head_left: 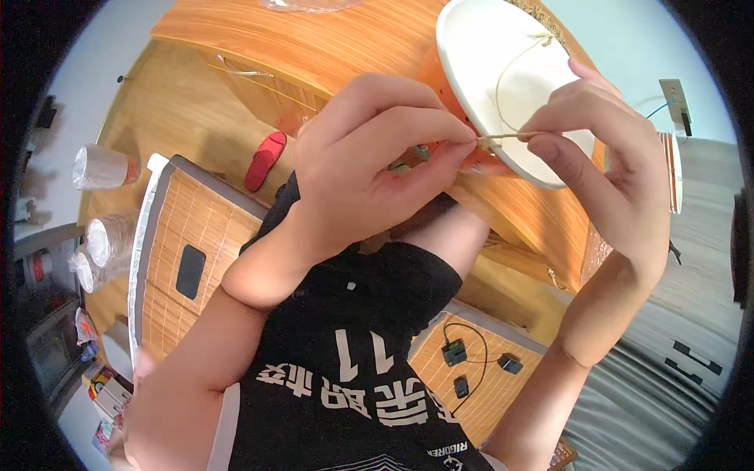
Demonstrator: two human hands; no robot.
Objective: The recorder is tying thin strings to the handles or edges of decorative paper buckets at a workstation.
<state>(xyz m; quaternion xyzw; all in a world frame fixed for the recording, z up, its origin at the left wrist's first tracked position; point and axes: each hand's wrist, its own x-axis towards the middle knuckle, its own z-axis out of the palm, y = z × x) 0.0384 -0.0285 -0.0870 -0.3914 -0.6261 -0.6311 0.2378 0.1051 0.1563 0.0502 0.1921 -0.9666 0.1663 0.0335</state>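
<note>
A large paper tub [475, 59], white inside and orange outside, tilts at the table's edge with its mouth toward me. A thin tan cord [498, 94] loops over its inside from a knot near the far rim. My left hand [377, 149] pinches the cord between thumb and forefinger beside the near rim. Just across from it, my right hand [613, 149] pinches the same cord between thumb and fingertips. A short length runs taut between the two pinches. Whether the cord passes through the near rim is hidden by my left fingers.
The wooden table [314, 31] has drawers. A red slipper [265, 161] lies on the floor. On a slatted mat at left is a black phone [191, 272]; chargers with cables [454, 352] lie at lower right. Wrapped stacks of white tubs [106, 239] stand at far left.
</note>
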